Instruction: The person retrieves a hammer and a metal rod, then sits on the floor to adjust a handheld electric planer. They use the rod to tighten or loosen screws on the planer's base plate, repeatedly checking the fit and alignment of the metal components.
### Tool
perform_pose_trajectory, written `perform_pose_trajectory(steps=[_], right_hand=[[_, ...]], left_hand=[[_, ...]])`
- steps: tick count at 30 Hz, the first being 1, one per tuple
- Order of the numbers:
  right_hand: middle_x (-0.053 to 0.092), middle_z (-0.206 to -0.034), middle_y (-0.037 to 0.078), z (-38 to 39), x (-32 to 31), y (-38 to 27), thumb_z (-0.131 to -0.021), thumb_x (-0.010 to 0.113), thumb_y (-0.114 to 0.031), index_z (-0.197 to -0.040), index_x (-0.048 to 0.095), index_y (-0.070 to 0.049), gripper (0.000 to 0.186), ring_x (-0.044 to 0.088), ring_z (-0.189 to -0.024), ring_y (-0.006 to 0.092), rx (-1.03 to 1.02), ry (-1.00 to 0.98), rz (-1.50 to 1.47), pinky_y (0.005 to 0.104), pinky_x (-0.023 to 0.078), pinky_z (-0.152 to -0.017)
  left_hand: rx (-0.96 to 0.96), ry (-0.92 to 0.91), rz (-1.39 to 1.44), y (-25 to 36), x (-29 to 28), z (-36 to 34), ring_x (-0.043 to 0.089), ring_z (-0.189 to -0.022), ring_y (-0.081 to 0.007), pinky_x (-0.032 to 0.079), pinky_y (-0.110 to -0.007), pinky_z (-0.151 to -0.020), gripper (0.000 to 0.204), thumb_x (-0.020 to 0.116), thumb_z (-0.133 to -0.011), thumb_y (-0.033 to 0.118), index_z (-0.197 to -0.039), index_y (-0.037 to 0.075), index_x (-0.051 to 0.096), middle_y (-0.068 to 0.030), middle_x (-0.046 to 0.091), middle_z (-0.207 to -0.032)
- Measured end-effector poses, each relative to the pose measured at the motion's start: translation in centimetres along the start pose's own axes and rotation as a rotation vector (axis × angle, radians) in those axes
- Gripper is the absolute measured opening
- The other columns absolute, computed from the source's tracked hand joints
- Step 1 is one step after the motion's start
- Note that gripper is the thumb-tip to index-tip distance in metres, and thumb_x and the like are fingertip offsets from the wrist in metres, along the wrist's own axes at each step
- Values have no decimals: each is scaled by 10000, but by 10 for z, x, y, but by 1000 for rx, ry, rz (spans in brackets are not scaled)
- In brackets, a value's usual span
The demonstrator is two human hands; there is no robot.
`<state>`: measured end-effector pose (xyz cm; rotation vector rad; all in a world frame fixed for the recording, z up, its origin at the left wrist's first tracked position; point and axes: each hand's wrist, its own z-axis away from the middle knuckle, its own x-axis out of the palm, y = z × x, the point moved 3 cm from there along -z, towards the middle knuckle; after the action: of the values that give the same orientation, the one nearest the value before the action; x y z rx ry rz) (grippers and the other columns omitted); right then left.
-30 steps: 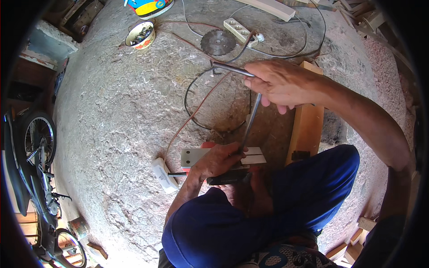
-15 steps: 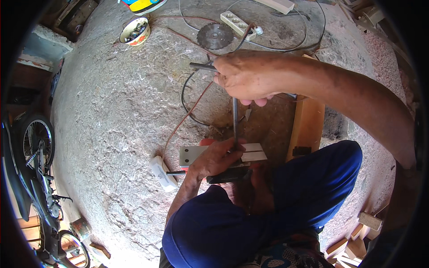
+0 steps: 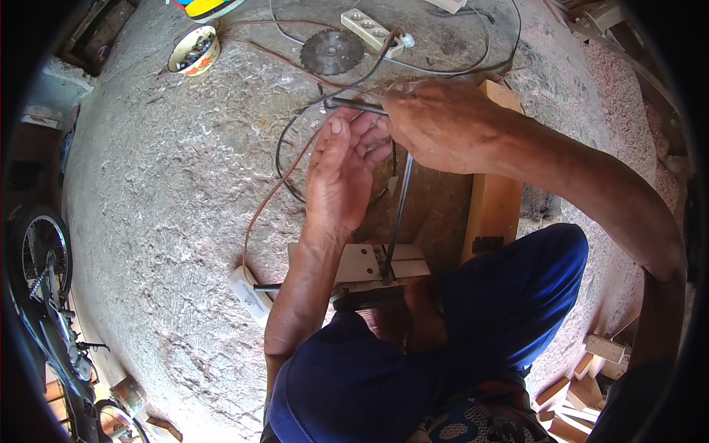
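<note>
A dark metal T-handle wrench (image 3: 402, 203) stands with its shaft down on the flat grey metal plate (image 3: 358, 263) of a tool below. My right hand (image 3: 436, 125) is wrapped round the wrench's top, and the crossbar sticks out left of it. My left hand (image 3: 341, 177) is raised beside the crossbar, palm up and fingers apart, with nothing held; whether its fingertips touch the bar I cannot tell. Holes and a dark slot show in the plate, which lies by my bent leg (image 3: 517, 288). The rest of the tool is mostly hidden by my cap and forearm.
A round saw blade (image 3: 331, 52), a power strip (image 3: 369, 31) and an enamel bowl of small metal parts (image 3: 194, 52) lie ahead. Cables cross the rough floor. A wooden beam (image 3: 493, 192) lies right, a white box-like piece (image 3: 251, 295) left. A motorcycle (image 3: 55, 295) stands far left.
My left hand has left the shaft near the plate and risen to the crossbar, opening. My right hand has moved slightly right and down with the wrench's top, tilting the shaft.
</note>
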<state>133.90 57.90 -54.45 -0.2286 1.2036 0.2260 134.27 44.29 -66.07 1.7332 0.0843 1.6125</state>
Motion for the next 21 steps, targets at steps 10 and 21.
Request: perform_pose_trajectory(steps=[10,21], right_hand=[[718,-773,236,37,7,17,-901,635,-105,-911,651,115,220,755,-729,319,-3,186,49,432,626,-587],[676,-680,168,35,4,15,-921,649,-156,-943,590,90,255,722,-637,225,-89,224,263,371,598,-500]], left_hand=[[-128,-107,134,-25,32,-20,660,-979,-154,529,-348,-924,403,516,-1079,457,-1213,87,601,-30,694,-1044],[-29,-146,95,-15,35,-18,677,-957,-160,578,-348,-884,398,479,-1093,445,-1188,74,588,-56,692,-1053]])
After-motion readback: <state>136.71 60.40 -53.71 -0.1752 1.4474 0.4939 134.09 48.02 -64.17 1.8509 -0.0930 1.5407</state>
